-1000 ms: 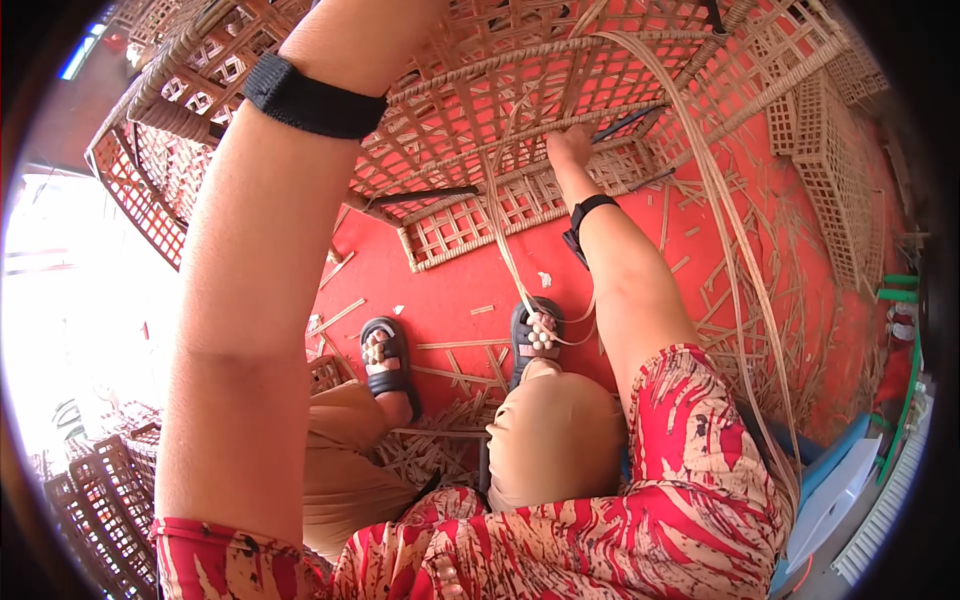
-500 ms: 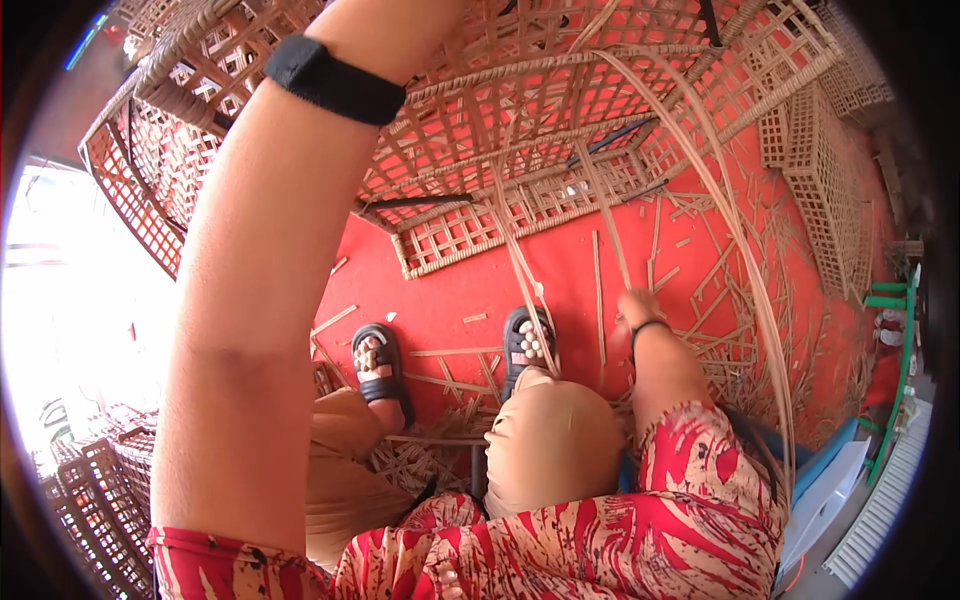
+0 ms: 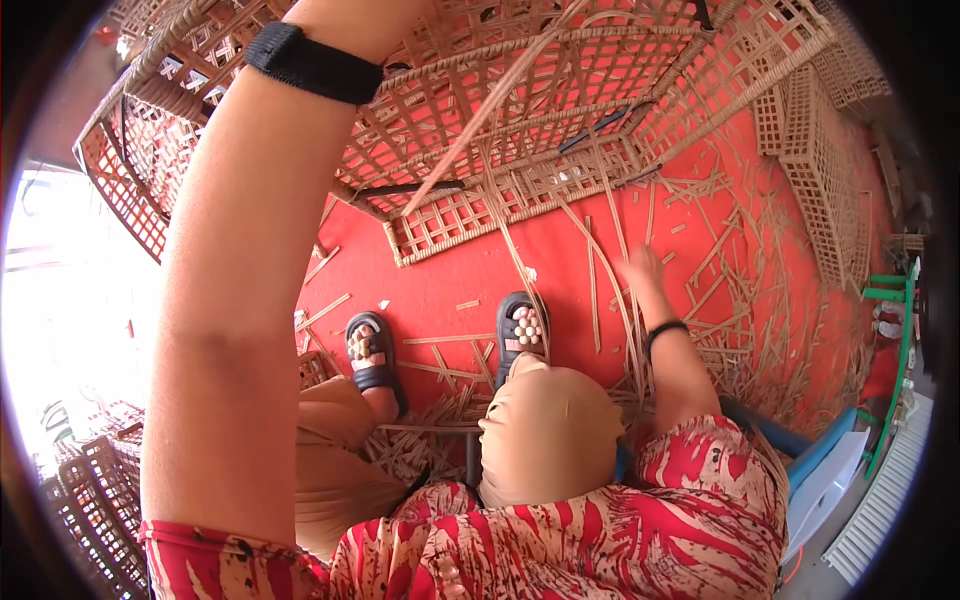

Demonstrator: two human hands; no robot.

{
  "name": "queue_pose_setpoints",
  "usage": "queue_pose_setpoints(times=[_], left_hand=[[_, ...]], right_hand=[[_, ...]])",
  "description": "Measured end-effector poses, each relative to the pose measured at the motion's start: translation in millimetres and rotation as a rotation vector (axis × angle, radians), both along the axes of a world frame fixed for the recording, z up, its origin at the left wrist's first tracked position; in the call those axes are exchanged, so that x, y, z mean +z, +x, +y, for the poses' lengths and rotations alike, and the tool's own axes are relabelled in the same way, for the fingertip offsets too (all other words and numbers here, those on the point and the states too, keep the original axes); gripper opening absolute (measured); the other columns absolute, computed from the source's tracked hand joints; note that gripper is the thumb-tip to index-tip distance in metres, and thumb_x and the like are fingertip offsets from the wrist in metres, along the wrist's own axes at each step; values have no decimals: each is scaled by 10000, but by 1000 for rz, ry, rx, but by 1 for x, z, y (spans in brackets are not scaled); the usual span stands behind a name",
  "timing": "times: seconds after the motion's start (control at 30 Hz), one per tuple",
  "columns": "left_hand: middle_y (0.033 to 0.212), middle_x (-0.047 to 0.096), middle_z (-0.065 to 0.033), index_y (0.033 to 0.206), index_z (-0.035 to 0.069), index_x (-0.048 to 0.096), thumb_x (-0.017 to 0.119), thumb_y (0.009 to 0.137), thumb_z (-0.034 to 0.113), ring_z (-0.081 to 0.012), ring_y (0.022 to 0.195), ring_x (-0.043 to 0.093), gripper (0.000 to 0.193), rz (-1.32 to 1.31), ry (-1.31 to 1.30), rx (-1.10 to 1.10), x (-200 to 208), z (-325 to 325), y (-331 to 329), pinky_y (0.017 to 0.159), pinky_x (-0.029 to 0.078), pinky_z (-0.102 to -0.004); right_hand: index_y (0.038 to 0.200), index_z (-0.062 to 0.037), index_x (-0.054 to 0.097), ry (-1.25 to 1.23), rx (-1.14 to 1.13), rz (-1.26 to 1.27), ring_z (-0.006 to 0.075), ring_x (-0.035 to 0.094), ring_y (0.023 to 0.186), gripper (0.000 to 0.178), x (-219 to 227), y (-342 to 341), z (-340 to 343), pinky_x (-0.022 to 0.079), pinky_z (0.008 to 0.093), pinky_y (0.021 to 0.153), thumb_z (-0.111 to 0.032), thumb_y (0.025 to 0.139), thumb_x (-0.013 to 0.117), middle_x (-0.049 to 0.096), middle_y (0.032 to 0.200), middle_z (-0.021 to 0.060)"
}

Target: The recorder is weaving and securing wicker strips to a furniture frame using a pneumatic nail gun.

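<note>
A large open-weave cane basket point(image 3: 545, 100) fills the upper part of the view, over a red floor. My left arm point(image 3: 235, 250), with a black band near the wrist, reaches up along its left side; the left hand lies beyond the top edge. My right hand point(image 3: 643, 268) is low in front of the basket, right beside long thin cane strips point(image 3: 612, 240) trailing down from the weave. Its fingers are blurred, so any grip on a strip cannot be made out. Another pale bundle of strips point(image 3: 490, 110) slants across the basket's wall.
Cut cane scraps point(image 3: 720, 260) litter the red floor point(image 3: 440, 285), thickest on the right. More woven baskets point(image 3: 815, 190) stand at the far right, and dark baskets point(image 3: 95, 500) at the lower left. My sandaled feet point(image 3: 522, 335) rest before the basket. A green frame point(image 3: 905, 350) stands at right.
My right hand has moved up and slightly right. The long strips that arched down the right side have swung left, now slanting across the basket. My left arm has shifted slightly left and up.
</note>
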State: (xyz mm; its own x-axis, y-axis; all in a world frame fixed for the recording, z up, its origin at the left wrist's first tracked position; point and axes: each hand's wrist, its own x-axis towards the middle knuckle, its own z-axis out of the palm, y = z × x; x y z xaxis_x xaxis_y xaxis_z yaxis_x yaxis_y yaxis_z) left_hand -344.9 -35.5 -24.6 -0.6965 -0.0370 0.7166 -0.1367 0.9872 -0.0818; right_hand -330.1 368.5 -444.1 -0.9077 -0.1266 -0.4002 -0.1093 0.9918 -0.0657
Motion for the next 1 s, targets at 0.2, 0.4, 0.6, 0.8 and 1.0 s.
queue_pose_setpoints(times=[0.2, 0.4, 0.6, 0.8, 1.0], left_hand=[[703, 676, -212, 812, -1, 652, 544, 937, 488, -365, 698, 684, 516, -28, -6, 41, -8, 7, 2, 660, 504, -485], [714, 673, -220, 822, 3, 646, 524, 944, 483, -374, 716, 678, 510, 31, -99, 40, -8, -3, 3, 681, 503, -489], [723, 673, -215, 837, 7, 640, 513, 948, 488, -374, 717, 675, 509, 52, -104, 48, -13, -1, -6, 686, 501, -488], [722, 673, -209, 836, 13, 627, 532, 948, 471, -374, 710, 672, 481, -24, -53, 60, -3, 4, 11, 678, 498, -486], [726, 686, -191, 857, 18, 641, 542, 948, 456, -356, 711, 684, 458, -30, 12, 3, -4, 2, 3, 670, 508, -468]], right_hand=[[1430, 53, 367, -621, 11, 221, 401, 472, 1306, 947, 26, -94, -160, 396, 452, 1077, -257, 673, 844, 513, 1359, 287], [1413, 21, 403, -690, -94, 341, 371, 593, 1144, 946, 9, -111, -206, 474, 423, 972, -251, 629, 856, 585, 1271, 245], [1083, -29, 635, -929, 61, -68, 266, 661, 864, 509, -53, -93, -206, 505, 391, 801, -320, 700, 805, 686, 942, 135], [1016, -30, 664, -787, 119, -41, 337, 672, 897, 421, -22, -58, -242, 508, 422, 816, -384, 800, 739, 705, 949, 182], [1122, -137, 643, -1508, -514, -373, 79, 543, 597, 201, -129, -46, -86, 449, 255, 479, -251, 977, 562, 614, 855, -15]])
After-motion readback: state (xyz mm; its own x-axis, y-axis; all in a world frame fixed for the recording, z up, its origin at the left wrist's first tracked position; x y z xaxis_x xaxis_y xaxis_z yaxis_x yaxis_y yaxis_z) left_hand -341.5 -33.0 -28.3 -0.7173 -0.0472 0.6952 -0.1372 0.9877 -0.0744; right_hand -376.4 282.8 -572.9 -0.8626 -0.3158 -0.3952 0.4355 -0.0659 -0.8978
